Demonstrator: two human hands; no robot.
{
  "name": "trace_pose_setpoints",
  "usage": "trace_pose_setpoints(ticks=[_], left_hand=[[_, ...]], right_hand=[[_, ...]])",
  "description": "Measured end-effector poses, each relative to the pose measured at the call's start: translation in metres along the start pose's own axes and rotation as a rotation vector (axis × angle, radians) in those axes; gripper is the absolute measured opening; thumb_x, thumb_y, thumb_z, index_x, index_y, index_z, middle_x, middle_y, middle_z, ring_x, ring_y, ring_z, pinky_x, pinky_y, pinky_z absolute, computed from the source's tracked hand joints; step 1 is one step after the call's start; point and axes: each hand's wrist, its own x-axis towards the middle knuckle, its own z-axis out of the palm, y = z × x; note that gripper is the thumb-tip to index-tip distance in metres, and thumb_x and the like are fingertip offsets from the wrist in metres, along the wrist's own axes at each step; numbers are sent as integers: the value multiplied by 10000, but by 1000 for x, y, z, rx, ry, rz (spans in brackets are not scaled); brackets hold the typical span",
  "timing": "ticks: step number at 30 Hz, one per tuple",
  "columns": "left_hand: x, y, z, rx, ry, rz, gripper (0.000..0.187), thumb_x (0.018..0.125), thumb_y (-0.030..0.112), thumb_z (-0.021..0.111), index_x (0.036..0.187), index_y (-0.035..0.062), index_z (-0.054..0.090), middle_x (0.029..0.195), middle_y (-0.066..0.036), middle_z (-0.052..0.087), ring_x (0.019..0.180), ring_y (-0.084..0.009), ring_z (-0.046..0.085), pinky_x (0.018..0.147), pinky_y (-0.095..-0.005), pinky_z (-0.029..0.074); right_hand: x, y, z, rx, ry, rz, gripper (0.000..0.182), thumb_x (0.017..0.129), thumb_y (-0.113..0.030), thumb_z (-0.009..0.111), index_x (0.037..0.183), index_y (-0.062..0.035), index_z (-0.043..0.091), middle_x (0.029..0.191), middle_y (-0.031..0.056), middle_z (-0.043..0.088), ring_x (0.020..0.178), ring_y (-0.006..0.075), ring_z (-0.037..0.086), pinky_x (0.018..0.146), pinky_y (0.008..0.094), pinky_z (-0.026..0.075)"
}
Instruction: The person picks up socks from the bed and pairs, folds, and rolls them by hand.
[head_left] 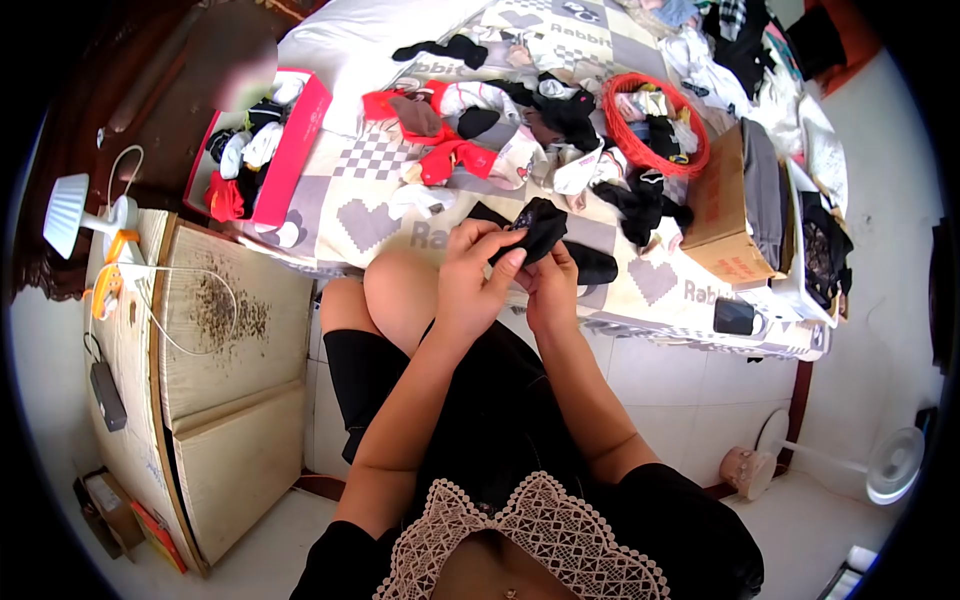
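Note:
Both my hands are raised just above the near edge of the bed, closed on a bunched black sock [540,225]. My left hand [478,270] pinches it between thumb and fingers from the left. From below and the right, my right hand [552,282] grips the same sock. Another dark sock-like piece [595,265] lies on the bedsheet right behind my right hand. Beyond my hands spreads a loose pile of socks and small garments, among them red pieces [455,160], black pieces [565,118] and a white piece [420,200].
A pink box [312,105] of rolled socks stands at the bed's left. Farther right are a red basket [690,165] with small items, a cardboard box [715,210] with folded clothes, and a phone [734,317] near the edge. A lamp [66,215] tops the wooden cabinet [240,300].

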Motion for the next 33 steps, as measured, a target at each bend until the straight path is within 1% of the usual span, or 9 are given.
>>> trace_pose_setpoints(ticks=[4,6,11,14,16,20,26,30,33], left_hand=[[0,-7,9,-74,49,-157,172,729,33,655,901,44,648,865,-78,546,853,-236,523,720,-317,440],[3,-6,12,216,132,44,189,706,21,667,886,30,613,829,-78,550,784,-228,542,644,-324,451],[2,-9,15,362,170,96,240,685,25,682,901,27,575,791,-96,556,712,-242,549,599,-331,458],[-2,-5,20,268,93,-180,210,721,29,677,904,22,573,759,-51,573,663,-186,538,631,-291,450],[-4,-11,24,-425,46,-365,152,787,47,644,918,12,575,762,8,584,640,-98,517,622,-226,423],[0,-16,13,-794,-36,-665,136,840,72,600,954,-1,589,808,36,588,655,-40,501,586,-176,387],[-5,-20,27,-17,-22,-165,100,822,69,605,910,22,606,770,-42,606,588,-98,514,533,-239,414],[-4,-13,26,133,33,-139,95,813,67,605,898,25,601,741,-83,588,566,-131,523,514,-256,424],[-3,-19,23,-158,35,-260,62,835,60,583,878,16,577,702,-41,559,581,-102,507,541,-248,425]], right_hand=[[-7,8,0,-111,33,6,268,914,-229,493,1064,-17,559,958,58,607,850,131,595,719,285,512],[-12,7,0,-2,-17,74,413,936,-386,431,1083,-16,543,990,64,582,845,131,567,729,294,491],[-9,1,2,-147,-40,13,383,921,-371,477,1083,-31,551,937,27,575,777,99,534,709,265,480],[-3,-4,-6,-264,13,-18,279,907,-248,532,1047,-12,584,862,-15,597,755,41,518,648,214,455],[1,-1,-11,-207,25,-30,259,910,-240,523,1045,-27,582,865,-10,602,735,51,541,626,211,468],[4,7,-16,-115,43,-86,239,914,-222,513,1044,-32,577,861,-7,610,706,55,566,577,198,472],[-1,9,-7,-286,83,-157,309,940,-218,464,1119,23,537,920,38,608,814,76,533,688,217,450],[-5,13,-6,-214,-72,-104,399,962,-274,396,1212,29,467,1008,69,581,913,117,508,807,249,422],[-1,8,-8,-372,-174,-119,352,965,-320,380,1154,-51,506,1027,29,552,902,99,511,763,255,437]])
